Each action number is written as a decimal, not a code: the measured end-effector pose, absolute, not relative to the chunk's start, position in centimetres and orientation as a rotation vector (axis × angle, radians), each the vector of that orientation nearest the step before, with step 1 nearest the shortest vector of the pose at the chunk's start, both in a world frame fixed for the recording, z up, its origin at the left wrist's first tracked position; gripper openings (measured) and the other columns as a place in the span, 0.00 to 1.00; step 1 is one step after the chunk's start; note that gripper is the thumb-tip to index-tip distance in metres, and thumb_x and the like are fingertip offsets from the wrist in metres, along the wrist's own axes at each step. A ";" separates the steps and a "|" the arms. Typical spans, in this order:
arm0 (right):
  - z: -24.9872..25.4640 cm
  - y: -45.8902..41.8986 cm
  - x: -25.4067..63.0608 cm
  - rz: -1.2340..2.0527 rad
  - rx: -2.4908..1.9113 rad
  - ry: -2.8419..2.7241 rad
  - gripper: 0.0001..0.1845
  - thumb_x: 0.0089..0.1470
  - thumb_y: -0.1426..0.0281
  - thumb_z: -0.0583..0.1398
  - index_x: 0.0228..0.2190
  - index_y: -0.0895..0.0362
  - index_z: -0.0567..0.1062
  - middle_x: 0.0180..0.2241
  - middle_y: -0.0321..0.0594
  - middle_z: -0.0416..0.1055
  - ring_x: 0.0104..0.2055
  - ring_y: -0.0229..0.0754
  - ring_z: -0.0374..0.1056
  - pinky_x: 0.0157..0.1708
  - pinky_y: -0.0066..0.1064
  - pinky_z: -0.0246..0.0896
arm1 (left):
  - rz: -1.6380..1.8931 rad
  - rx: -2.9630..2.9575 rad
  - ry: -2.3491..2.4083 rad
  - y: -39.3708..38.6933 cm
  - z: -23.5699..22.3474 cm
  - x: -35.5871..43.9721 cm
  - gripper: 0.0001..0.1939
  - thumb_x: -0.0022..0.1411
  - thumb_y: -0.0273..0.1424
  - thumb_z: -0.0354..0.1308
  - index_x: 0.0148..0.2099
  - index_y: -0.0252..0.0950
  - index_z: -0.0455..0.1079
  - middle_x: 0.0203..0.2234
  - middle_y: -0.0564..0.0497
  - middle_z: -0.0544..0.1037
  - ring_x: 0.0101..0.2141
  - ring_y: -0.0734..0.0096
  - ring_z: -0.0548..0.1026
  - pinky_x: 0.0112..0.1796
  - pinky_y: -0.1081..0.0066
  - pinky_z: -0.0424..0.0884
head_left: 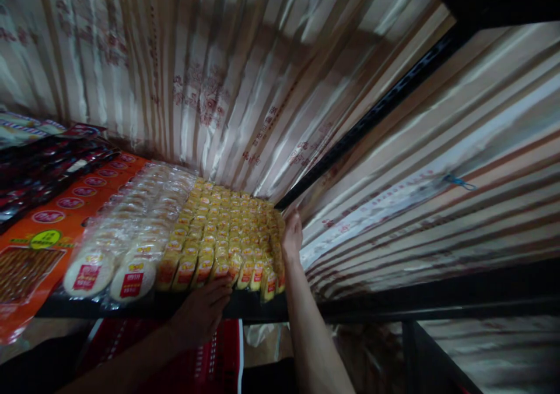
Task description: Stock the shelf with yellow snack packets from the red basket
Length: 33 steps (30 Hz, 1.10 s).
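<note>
Rows of small yellow-wrapped snack packets [221,225] stand packed together on a dark shelf, those in front showing red and white labels. My left hand [203,309] is at the front edge of these rows, fingers stretched out, with the tips touching or very close to the front packets. Along the right side of the block lies my right hand [292,235], its palm side toward the packets and its fingers pointing to the back. The fingers on that side are partly hidden, but they look extended rather than wrapped round anything.
Left of the yellow rows stand clear-wrapped round white crackers [133,274], then an orange snack bag [56,213] and dark shiny packets [52,166]. A black slanted post [371,120] rises at the right. Printed sheeting [245,79] hangs behind; a red basket [227,353] is below.
</note>
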State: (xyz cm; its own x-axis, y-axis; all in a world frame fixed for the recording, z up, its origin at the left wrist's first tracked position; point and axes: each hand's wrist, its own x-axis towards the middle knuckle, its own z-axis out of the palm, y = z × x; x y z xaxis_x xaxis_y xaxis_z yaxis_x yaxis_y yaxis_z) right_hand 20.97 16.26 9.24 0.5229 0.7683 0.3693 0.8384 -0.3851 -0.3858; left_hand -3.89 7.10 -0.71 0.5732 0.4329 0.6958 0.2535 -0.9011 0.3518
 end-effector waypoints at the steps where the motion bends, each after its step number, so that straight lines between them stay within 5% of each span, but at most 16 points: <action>1: 8.9 14.3 20.3 -0.167 -2.215 -1.246 0.37 0.60 0.62 0.25 0.60 0.71 0.51 0.61 0.53 0.52 0.64 0.42 0.47 0.60 0.37 0.45 | 1.245 2.588 0.575 7.1 -0.8 -3.9 0.17 0.59 0.19 0.43 0.47 0.29 0.68 0.45 0.41 0.75 0.54 0.64 0.67 0.50 0.64 0.71; 9: 1.9 1.6 18.1 -0.171 -1.895 -1.314 0.31 0.58 0.56 0.48 0.55 0.64 0.61 0.59 0.55 0.56 0.62 0.49 0.51 0.59 0.45 0.49 | 1.232 2.591 0.516 7.1 -0.7 -4.1 0.15 0.58 0.19 0.44 0.45 0.30 0.67 0.43 0.43 0.76 0.54 0.64 0.66 0.51 0.62 0.70; 16: -0.8 -1.2 17.2 -0.362 -2.069 -1.497 0.28 0.56 0.57 0.53 0.53 0.62 0.63 0.53 0.54 0.63 0.57 0.52 0.56 0.54 0.47 0.55 | 1.299 2.609 0.573 6.9 -1.6 -4.0 0.14 0.60 0.19 0.46 0.45 0.29 0.69 0.43 0.42 0.76 0.52 0.62 0.68 0.50 0.61 0.70; 27: -0.1 0.2 17.3 -0.107 -2.089 -1.346 0.30 0.55 0.58 0.51 0.55 0.61 0.59 0.40 0.48 0.69 0.35 0.44 0.68 0.36 0.35 0.66 | 1.336 2.569 0.544 6.2 -2.4 -3.9 0.15 0.61 0.20 0.45 0.45 0.30 0.70 0.43 0.42 0.76 0.52 0.63 0.68 0.49 0.63 0.71; 33: -0.6 0.9 17.4 -0.222 -2.106 -1.340 0.28 0.55 0.52 0.51 0.49 0.60 0.65 0.41 0.50 0.68 0.44 0.48 0.66 0.42 0.38 0.63 | 1.330 2.600 0.562 6.1 -2.3 -3.9 0.15 0.60 0.20 0.45 0.45 0.29 0.70 0.42 0.42 0.77 0.52 0.63 0.69 0.48 0.64 0.72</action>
